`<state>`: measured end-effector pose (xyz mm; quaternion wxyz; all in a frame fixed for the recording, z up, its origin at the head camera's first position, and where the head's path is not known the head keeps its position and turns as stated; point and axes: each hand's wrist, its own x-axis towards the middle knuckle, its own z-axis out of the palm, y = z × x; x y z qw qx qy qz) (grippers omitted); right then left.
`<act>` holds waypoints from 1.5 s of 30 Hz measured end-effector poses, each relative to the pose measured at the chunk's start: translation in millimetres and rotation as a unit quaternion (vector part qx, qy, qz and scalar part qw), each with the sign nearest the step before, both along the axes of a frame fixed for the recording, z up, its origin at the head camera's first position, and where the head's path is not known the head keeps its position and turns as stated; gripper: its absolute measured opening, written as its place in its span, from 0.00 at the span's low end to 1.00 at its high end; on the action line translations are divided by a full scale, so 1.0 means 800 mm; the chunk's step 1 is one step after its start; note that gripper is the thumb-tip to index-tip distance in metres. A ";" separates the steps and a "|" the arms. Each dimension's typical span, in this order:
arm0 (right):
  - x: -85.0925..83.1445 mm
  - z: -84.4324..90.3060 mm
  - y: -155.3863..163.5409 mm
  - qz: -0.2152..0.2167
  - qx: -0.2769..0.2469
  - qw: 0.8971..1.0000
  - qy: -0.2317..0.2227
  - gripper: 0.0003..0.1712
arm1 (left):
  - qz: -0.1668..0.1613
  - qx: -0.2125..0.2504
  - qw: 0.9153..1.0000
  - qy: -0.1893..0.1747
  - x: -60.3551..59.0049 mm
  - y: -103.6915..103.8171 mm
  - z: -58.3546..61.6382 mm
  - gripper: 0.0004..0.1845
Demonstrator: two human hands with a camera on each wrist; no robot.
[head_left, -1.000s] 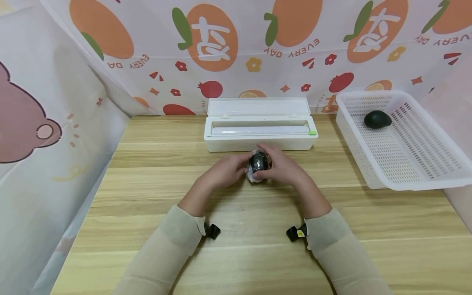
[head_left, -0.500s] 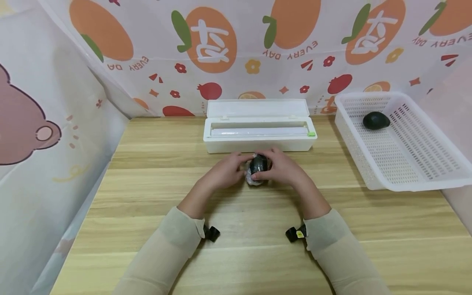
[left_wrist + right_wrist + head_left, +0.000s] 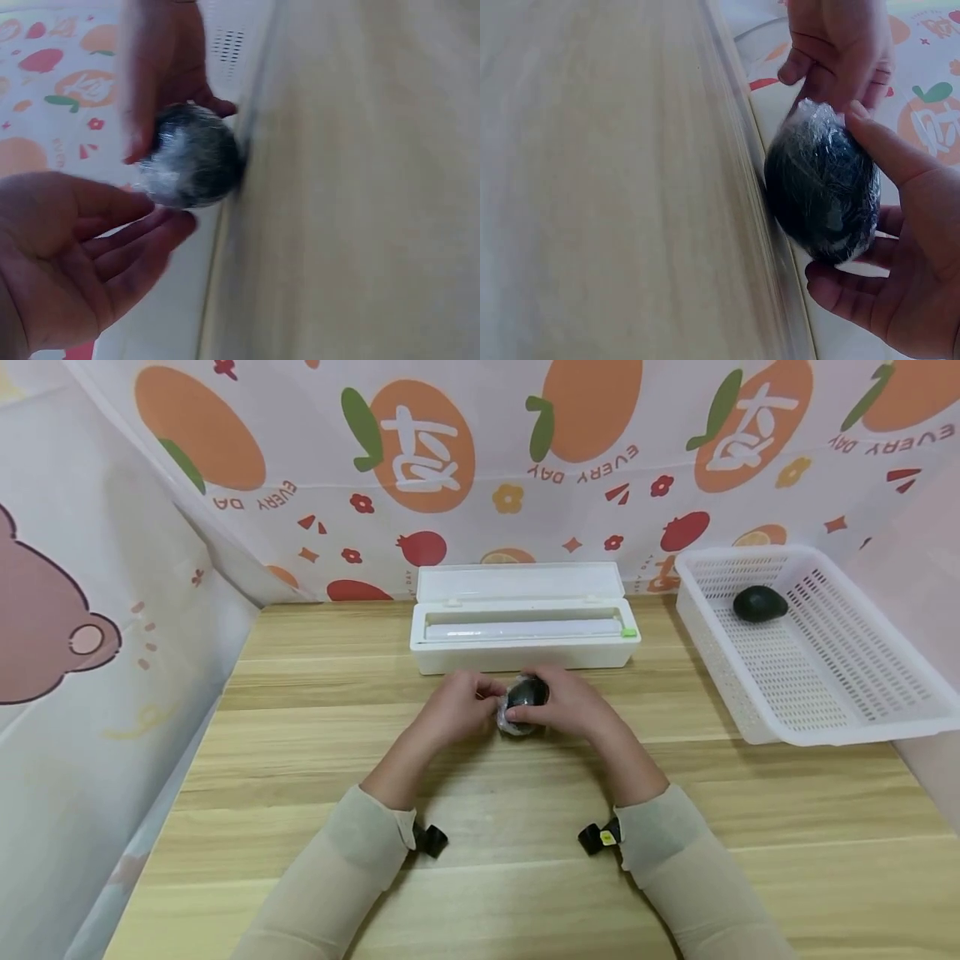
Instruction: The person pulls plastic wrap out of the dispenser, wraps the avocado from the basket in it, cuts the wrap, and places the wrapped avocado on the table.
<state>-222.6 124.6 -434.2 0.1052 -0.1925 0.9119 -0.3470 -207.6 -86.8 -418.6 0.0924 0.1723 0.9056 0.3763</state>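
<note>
A dark avocado (image 3: 527, 692) wrapped in clear, shiny plastic wrap is over the wooden table, in front of a white wrap box. My right hand (image 3: 573, 700) grips it from the right, thumb on the near side and fingers round the far side. In the right wrist view, crinkled wrap (image 3: 817, 120) bunches at the avocado's end facing the other hand. My left hand (image 3: 459, 706) is at that end, fingers loosely bent and tips right at the wrap. The left wrist view shows the left fingertips (image 3: 180, 221) at the underside of the wrapped avocado (image 3: 191, 157).
The white wrap box (image 3: 525, 656) stands at the table's back with its lid up, a roll (image 3: 525, 629) inside and a green slider (image 3: 628, 632) at its right. A white perforated basket (image 3: 772, 727) at the right holds another dark avocado (image 3: 760, 603). A printed cloth hangs behind.
My left fingers have drawn back slightly from the avocado and bent more. The right hand keeps its grip, and the avocado has turned a little. The head view has shifted slightly.
</note>
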 end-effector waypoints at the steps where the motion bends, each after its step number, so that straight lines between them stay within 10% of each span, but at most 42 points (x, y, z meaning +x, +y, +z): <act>1: 0.000 0.000 0.000 0.000 -0.002 1.000 -0.001 0.44 | -0.012 0.003 1.000 -0.009 0.000 -0.002 0.002 0.10; 9: -0.006 -0.002 0.004 -0.010 0.008 1.000 -0.003 0.42 | -0.122 0.025 0.991 -0.049 -0.001 -0.002 0.006 0.17; 22: -0.011 -0.011 0.009 -0.067 -0.077 0.994 -0.046 0.25 | -0.069 -0.014 0.997 -0.033 0.001 0.008 -0.007 0.16; 37: -0.009 0.001 0.010 -0.080 -0.284 0.948 -0.118 0.19 | -0.037 0.075 0.992 -0.100 0.002 0.007 -0.007 0.35; 45: -0.009 0.002 0.021 0.006 -0.188 0.982 -0.037 0.19 | -0.064 0.173 0.962 -0.204 0.007 0.009 -0.012 0.31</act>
